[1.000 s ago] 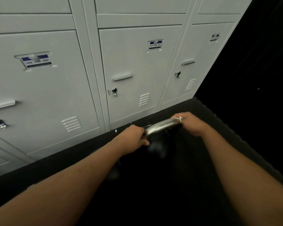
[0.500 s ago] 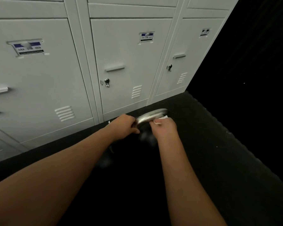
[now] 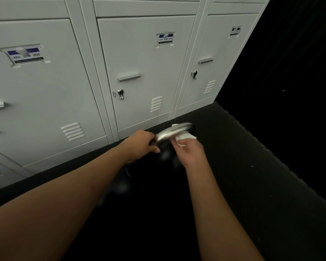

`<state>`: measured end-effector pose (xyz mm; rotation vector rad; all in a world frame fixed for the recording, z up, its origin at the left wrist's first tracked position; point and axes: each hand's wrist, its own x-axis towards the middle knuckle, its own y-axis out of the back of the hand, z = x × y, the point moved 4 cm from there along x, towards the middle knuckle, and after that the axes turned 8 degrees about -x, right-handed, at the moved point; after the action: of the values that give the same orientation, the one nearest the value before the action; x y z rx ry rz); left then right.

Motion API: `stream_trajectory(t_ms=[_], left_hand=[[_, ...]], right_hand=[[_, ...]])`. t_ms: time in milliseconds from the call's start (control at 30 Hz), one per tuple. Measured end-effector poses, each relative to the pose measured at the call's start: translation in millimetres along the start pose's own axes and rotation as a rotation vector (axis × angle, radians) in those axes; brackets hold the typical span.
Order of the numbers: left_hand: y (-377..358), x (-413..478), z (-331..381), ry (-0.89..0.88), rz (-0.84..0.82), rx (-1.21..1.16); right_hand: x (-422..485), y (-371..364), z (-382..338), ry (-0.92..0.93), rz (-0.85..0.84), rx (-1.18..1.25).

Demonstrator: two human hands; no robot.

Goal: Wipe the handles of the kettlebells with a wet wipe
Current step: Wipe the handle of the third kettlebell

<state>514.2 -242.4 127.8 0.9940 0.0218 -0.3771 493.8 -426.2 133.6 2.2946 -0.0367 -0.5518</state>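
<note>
The left hand (image 3: 141,143) is closed around one end of the shiny handle (image 3: 173,130). Its fingers curl over the top and its thumb tucks under. I think it holds on there so the handle does not wobble or tip while the other hand cleans. The right hand (image 3: 190,153) sits just beside the left hand, a little lower, and it pinches a white wipe (image 3: 186,137) with its fingers and thumb. The wipe goes up from the right hand and lies against the underside of the handle. A small bit of white pokes out on the far side, so it looks wrapped round the bar. Held like that, one pull can rub all around the bar and not just the top. The heavy round part of the kettlebell (image 3: 167,157) is below both hands, lost in the dark and hard to see. It seems to sit on the black floor (image 3: 243,157), which spreads out under both arms. Past the hands, on the far side of the handle, stands a row of pale grey lockers (image 3: 139,59) with their doors shut.
</note>
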Motion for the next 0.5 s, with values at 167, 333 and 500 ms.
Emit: stream_trajectory(t_ms=[167,333,500], left_hand=[[-1.6,1.8,-1.4,-0.011,0.004,-0.002],[0.8,2.4,-1.6,-0.024,0.012,0.019],[0.7,0.0,1.4,-0.018,0.016,0.03]], right_hand=[[8.1,-9.7,11.3,-0.133,-0.108,0.726],[10.9,-17.3,5.7,-0.267,-0.154,1.013],[7.6,-18.3,6.9,-0.321,-0.179,1.358]])
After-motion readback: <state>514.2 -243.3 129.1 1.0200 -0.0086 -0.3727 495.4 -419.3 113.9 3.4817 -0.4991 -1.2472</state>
